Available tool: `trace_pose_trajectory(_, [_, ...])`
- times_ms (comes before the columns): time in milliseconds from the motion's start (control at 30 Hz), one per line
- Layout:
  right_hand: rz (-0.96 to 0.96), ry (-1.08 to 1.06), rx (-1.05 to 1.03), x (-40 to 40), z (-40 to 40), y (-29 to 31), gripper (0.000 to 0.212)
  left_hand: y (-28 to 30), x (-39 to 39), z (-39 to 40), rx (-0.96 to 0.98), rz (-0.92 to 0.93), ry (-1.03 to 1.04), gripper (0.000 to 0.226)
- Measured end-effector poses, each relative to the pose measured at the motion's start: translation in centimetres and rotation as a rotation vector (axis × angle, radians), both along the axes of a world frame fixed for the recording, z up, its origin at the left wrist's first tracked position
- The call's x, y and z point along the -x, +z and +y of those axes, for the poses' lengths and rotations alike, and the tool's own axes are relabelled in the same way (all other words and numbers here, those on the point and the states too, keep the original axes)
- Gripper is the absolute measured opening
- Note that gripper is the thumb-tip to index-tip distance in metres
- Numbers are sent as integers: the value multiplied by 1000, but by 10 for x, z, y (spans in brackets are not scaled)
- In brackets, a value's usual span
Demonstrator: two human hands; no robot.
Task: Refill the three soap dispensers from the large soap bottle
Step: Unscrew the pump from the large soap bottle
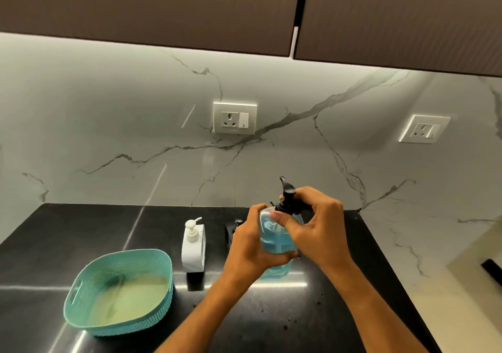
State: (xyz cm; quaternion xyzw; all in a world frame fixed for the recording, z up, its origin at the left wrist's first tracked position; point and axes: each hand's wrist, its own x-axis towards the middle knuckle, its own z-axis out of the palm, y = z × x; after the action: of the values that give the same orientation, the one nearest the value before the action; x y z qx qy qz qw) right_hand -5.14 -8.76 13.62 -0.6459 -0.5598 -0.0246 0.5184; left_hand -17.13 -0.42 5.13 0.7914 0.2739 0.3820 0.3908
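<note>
Glossy black stone countertop [339, 312] is stretching under everything, butting against the white grey-veined marble backsplash [108, 124], with brown upper cabinets [152, 8] hanging above. Two white wall sockets are sitting on the backsplash, one [235, 118] above the fingers, the other [424, 129] up and to the right of them. Teal woven-look plastic basket [81, 295] is sitting on the counter well to the left of the fingers and nearer the camera, nothing visible inside.

Clear round dispenser bottle holding blue liquid soap [274, 234] is standing upright on the counter between both hands. Left hand [251, 246] is wrapping around its body, fingers curled on the far-left side and thumb [285, 256] crossing the front low down. Right hand [316, 232] is gripping the black pump head [285, 199] at the neck, fingers curled behind it, thumb [282, 218] pressing the collar from the front; nozzle is pointing up and away.

White rectangular pump dispenser with a white pump top [193, 246] is standing upright just left of the left fingers, apart from them. A dark object [231, 230] is peeking out behind the left knuckles, too hidden to identify
</note>
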Motion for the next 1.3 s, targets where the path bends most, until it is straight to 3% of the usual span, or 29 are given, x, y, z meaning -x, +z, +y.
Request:
trace_pose_trajectory(100, [13,154,63,-11,1,6,31,-1,4,8,12,26,-35,88])
trace_pose_trajectory(200, [131,285,203,-17,-1,12,43,-2,7,9,6,36,-18,88])
trace_pose_trajectory(300, [132,163,224,-11,-5,14,66,-4,7,6,-11,21,1,86])
trace_pose_trajectory(400, [11,-53,153,1,-8,13,60,-6,6,2,-13,22,-7,86])
trace_pose_trajectory(500, [76,-5,124,2,-11,15,49,-4,4,-4,2,8,8,84])
trace_pose_trajectory(600, [190,148,152,-4,-17,21,61,-1,3,-7,25,-22,12,82])
trace_pose_trajectory(733, [16,-53,159,1,-17,22,73,0,2,-7,-5,4,34,88])
trace_pose_trajectory(900, [91,-22,96,9,-15,17,59,0,1,-10,9,-6,39,86])
trace_pose_trajectory(1000, [143,50,117,7,-13,20,69,-2,0,-9,0,-3,37,84])
trace_pose_trajectory(1067, [113,-18,165,7,-11,19,73,-1,0,-7,-24,6,34,86])
trace_pose_trajectory(1167, [66,-134,175,10,-8,18,57,2,-2,-7,-14,-9,33,84])
trace_pose_trajectory(1300, [147,-100,159,6,-8,15,37,2,-4,-6,2,-17,36,84])
